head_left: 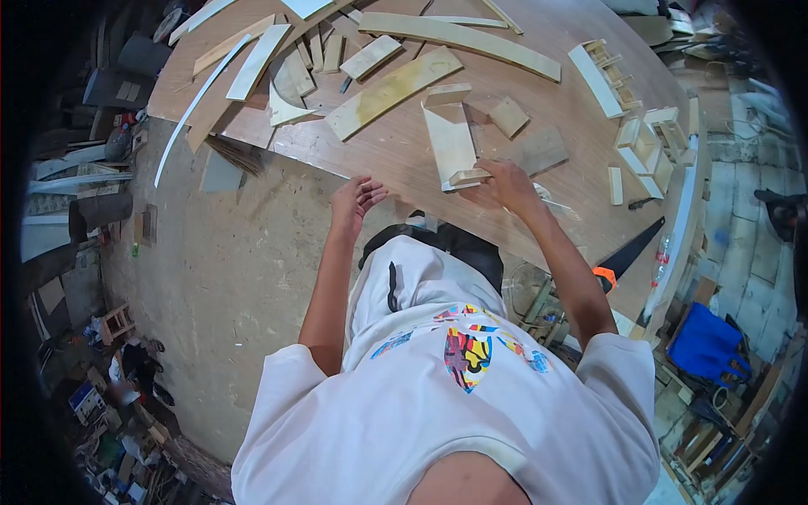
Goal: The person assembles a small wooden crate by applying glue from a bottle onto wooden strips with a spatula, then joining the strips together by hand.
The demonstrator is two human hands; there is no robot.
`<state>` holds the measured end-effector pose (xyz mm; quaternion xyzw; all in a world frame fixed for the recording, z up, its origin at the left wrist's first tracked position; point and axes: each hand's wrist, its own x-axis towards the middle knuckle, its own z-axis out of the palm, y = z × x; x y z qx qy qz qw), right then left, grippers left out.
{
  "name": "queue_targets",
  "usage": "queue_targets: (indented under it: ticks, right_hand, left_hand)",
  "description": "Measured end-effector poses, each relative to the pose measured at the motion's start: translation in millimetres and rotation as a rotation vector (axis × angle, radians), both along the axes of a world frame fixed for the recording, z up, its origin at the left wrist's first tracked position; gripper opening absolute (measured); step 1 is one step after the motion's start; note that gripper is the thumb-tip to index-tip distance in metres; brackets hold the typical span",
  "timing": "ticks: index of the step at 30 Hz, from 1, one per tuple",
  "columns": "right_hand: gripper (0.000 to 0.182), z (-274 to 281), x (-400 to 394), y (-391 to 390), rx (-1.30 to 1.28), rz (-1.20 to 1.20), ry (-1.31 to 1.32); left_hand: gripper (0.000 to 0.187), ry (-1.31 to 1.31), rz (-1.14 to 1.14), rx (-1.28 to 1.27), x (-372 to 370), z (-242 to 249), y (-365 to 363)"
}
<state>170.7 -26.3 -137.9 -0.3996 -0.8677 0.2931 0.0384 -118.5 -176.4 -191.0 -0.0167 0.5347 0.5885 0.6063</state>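
Observation:
A pale U-shaped wooden piece (452, 139) lies on the workbench, made of a flat board with a short upright block at each end. My right hand (507, 183) closes its fingers at the near end block (468, 178) of that piece; the exact fingertip contact is partly hidden. Just off the bench's near edge, my left hand (360, 200) hangs with loosely curled, parted fingers and holds nothing. Beyond the U-shaped piece lie a small square wood offcut (509, 117) and a flat greyish board (539, 151).
Several planks and offcuts, including a yellow-stained board (394, 93), cover the far part of the workbench (396, 181). Small wooden assemblies (646, 151) stand at the right. A handsaw (633, 250) with an orange handle and a plastic bottle (662, 257) lie near the right edge.

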Motion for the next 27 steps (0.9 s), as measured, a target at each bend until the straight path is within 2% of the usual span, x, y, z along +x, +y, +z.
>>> queue_targets:
  ticks: [5,10,17,20,22,23,25,26,27]
  right_hand:
    - [0.03,-1,-4,-10,-0.012,0.005,-0.047]
    - [0.034,-2,-7,-13,-0.058,0.01,-0.056]
    - [0.032,-3,-11,-17,-0.037,0.001,-0.076]
    - [0.031,-5,-11,-18,-0.02,-0.018,-0.09]
    - [0.029,-6,-11,-19,0.005,-0.002,-0.083]
    - [0.029,-6,-11,-19,0.003,-0.004,-0.083]
    - [0.03,-4,-12,-20,0.016,0.008,-0.092]
    - [0.03,-7,-11,-20,0.013,0.004,-0.092]
    - [0.03,-12,-10,-18,0.03,0.024,-0.091]
  left_hand:
    - [0.032,0.025,0.038,0.011,-12,-7,-9]
    - [0.031,0.076,-0.054,-0.06,-13,-11,-8]
    - [0.029,0.112,-0.068,-0.069,-6,1,3]
    - [0.027,0.204,-0.116,-0.092,-2,3,11]
    - [0.027,0.414,-0.247,0.005,2,2,17]
    - [0.027,0.414,-0.25,0.004,6,2,21]
    - [0.026,0.739,-0.517,0.2,19,11,33]
    - [0.026,0.738,-0.522,0.199,27,17,39]
    - [0.027,0.831,-0.629,0.28,36,26,45]
